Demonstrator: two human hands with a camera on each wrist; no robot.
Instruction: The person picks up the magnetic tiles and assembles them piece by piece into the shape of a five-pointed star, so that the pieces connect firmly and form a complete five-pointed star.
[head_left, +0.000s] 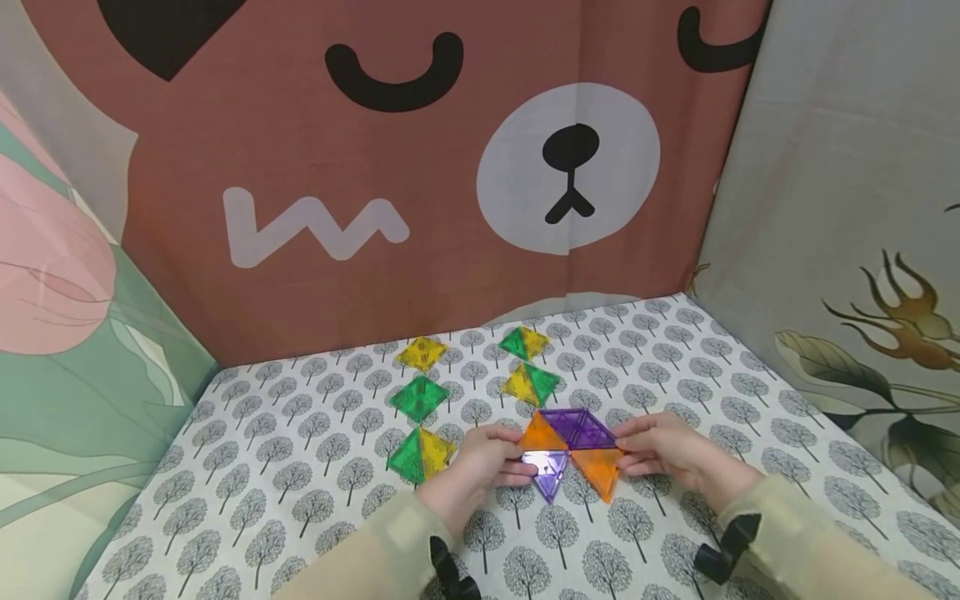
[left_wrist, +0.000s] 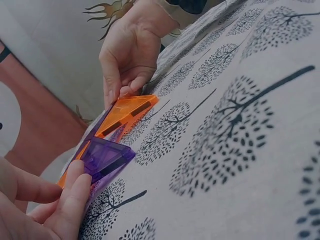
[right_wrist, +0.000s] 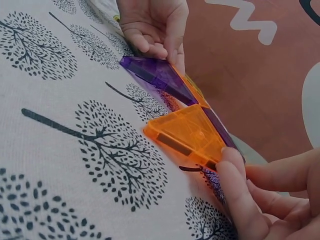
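Observation:
Joined triangular tiles hang between both hands, tilted just above the cloth. In the head view an orange tile (head_left: 542, 434) is at the upper left, purple tiles (head_left: 577, 427) at the top, a purple tile (head_left: 550, 482) at the lower left and an orange tile (head_left: 597, 472) at the lower right. The left hand (head_left: 478, 467) pinches the left corner, its fingertips on the purple tile (left_wrist: 106, 159) in the left wrist view. The right hand (head_left: 673, 454) pinches the right corner beside the orange tile (right_wrist: 187, 131), seen in the right wrist view.
Behind and to the left lie tile pairs: yellow (head_left: 423, 353), green (head_left: 418, 399), a green and yellow pair (head_left: 422, 455), and two more green and yellow pairs (head_left: 525, 342), (head_left: 531, 383). Tree-print cloth (head_left: 330, 487) covers the surface. Printed curtains (head_left: 420, 275) stand behind and at the sides.

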